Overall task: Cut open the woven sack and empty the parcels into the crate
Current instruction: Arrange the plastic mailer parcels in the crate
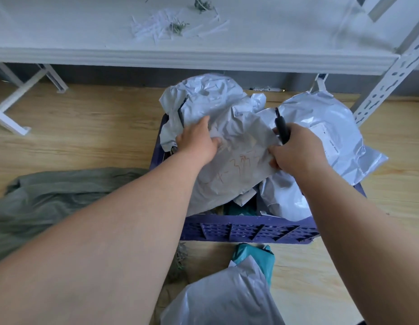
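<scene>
Head view. A purple crate [248, 228] stands on a wooden floor [86, 127] below a white shelf [180, 57], heaped with grey plastic parcels. The left hand [198, 140] has its fingers curled into the upper edge of a parcel marked with orange writing [234, 165], which lies on top of the heap. The right hand [295, 151] pinches the right edge of the same parcel while also holding a black cutter [281, 127], whose tip points up and away from the person. A large grey parcel with a white label [325, 134] overhangs the crate's right rim; another crumpled grey parcel [203, 95] rises at the far side. The olive-green woven sack [54, 198] lies slack and flattened on the floor to the left of the crate. In front of the crate, on the floor, lie a teal parcel [253, 254] and, partly over it, a grey parcel [227, 299]. White strips and scraps [171, 26] are scattered on the shelf
</scene>
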{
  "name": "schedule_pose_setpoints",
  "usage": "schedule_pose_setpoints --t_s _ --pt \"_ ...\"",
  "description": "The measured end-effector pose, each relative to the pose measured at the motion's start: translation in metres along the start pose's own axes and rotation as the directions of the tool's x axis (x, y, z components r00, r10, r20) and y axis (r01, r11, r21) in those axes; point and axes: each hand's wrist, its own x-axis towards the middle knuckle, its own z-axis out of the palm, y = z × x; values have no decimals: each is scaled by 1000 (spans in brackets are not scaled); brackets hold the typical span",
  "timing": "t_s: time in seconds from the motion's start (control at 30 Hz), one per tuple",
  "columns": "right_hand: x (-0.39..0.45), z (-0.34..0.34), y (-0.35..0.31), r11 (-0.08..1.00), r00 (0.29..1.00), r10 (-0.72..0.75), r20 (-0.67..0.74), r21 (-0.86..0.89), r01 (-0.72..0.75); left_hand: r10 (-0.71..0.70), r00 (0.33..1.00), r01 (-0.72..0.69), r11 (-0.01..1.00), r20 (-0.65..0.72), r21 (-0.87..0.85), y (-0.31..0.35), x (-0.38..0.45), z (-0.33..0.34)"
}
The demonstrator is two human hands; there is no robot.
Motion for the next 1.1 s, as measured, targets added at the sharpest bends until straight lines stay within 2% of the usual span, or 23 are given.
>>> schedule_pose_setpoints --t_s 0.1,0.2,0.23,0.3,0.37,0.4,0.43,0.47,0.5,0.53,0.57,0.6,0.67,0.77,0.83,0.9,1.0,1.03,1.1 --pt "-6 4 5 1000 1000 -3 13 -3 3 42 997 -43 999 -67 -19 6 -5 4" --pt "-6 8 7 999 999 -31 -17 -24 31 92 957 -107 993 -276 -39 15 -13 4" --pt "-6 9 7 999 999 -36 -22 -30 35 141 913 -154 988 -382 -3 19 -17 4" --pt "-8 10 6 999 999 -29 -21 -25 29 251 779 -236 966 -575 103 26 -27 7" --pt "-10 11 7 999 999 -29 -15 -19 29 318 666 -261 947 -675 188 31 -31 10" --pt "-10 11 7 999 1000 -28 -8 -21 28 331 667 -248 944 -668 219 32 -32 10" --pt "-10 11 7 999 1000 -23 0 -23 23 327 727 -249 945 -604 212 32 -32 8" --pt "-9 10 7 1000 1000 -16 9 -22 16 292 827 -254 956 -481 144 31 -30 3" --pt "-8 9 7 1000 1000 -9 16 -20 9 242 915 -249 968 -322 19 28 -26 -4" --pt "-8 8 7 1000 1000 -2 23 -19 3 198 966 -221 965 -166 -137 23 -22 -13" --pt "-7 7 8 1000 1000 0 25 -19 0 165 983 -182 945 -84 -271 18 -18 -21" --pt "-7 7 8 1000 1000 -2 22 -18 2 135 986 -160 922 -94 -352 12 -15 -28" --pt "-8 8 8 1000 1000 -4 10 -10 4 88 958 -182 924 -274 -338 0 -7 -38" --pt "-10 8 4 1000 1000 4 -5 -2 -4 108 849 -204 970 -517 -133 -17 2 -39" --pt "-13 7 1 1000 999 -9 -45 1 9 177 830 -200 980 -528 14 -25 10 -38" --pt "-16 5 -2 999 990 -38 -137 -12 36 184 881 -159 983 -435 94 -29 17 -42" --pt "-23 3 -14 993 950 -114 -292 8 122 47 980 -25 994 -195 110 -34 25 -47" --pt "-24 5 -21 983 934 -176 -311 -3 184 -4 997 14 992 -75 127 -35 25 -48" --pt "-26 11 -38 950 911 -310 -272 -56 306 -72 987 47 983 142 176 -38 26 -48"
